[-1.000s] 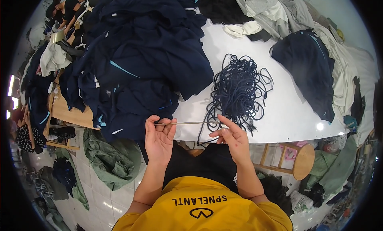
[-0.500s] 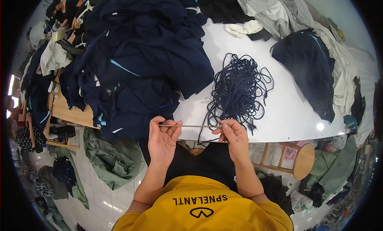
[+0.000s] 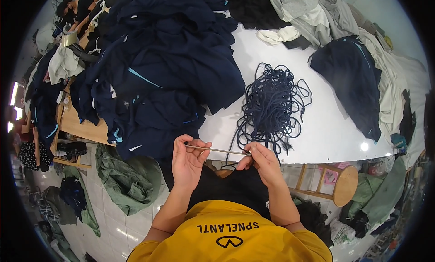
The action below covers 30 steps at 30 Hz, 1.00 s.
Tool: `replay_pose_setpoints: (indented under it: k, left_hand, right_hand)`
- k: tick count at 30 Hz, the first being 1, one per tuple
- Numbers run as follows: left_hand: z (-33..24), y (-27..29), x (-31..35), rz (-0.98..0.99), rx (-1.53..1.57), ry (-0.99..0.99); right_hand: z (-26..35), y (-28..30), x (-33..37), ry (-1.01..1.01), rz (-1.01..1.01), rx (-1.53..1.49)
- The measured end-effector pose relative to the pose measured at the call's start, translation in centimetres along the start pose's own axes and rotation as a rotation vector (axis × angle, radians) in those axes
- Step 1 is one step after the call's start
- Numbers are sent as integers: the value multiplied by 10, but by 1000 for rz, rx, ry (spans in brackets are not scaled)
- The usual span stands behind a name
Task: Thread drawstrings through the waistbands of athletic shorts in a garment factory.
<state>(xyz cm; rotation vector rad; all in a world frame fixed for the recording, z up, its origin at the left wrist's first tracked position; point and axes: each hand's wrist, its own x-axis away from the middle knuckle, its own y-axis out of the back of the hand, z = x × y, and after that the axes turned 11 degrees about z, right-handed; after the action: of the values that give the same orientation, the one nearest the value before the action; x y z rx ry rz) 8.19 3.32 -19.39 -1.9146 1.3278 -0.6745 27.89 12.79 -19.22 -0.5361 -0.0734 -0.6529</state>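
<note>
Between my hands stretches a thin metal rod, held just over the table's near edge and sloping slightly down to the right. My left hand has its left end between thumb and fingers, palm turned up. At the other end, my right hand pinches the rod with thumb and fingertips; a dark cord seems to meet it there, but the fingers hide the detail. A loose tangle of navy cord lies just beyond my right hand, with a strand trailing toward the table edge.
A large heap of navy garments covers the white table's left part. One navy piece lies at right, beside pale grey cloth. A wooden stool stands below at right; green cloth lies at left. Another person works far left.
The rod has gone from nearly level to sloping down on the right. My right hand sits slightly lower, its fingers drawn closer round the rod's end. My left hand has shifted slightly right.
</note>
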Motion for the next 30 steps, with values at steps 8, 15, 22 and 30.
replay_pose_setpoints:
  k: [8,15,22,30]
  left_hand:
    - [0,2,-2,-20,-75,-10]
    - [-5,6,-3,45,-223,-54]
    - [12,-5,-1,-2,-297,68]
    - [-40,3,-29,47,-1651,-345]
  right_hand:
    - [1,7,3,-83,184,-50]
    - [-8,33,-8,204,-240,107]
    - [-13,-11,-7,353,-32,1057]
    - [-22,-13,-7,66,-45,481]
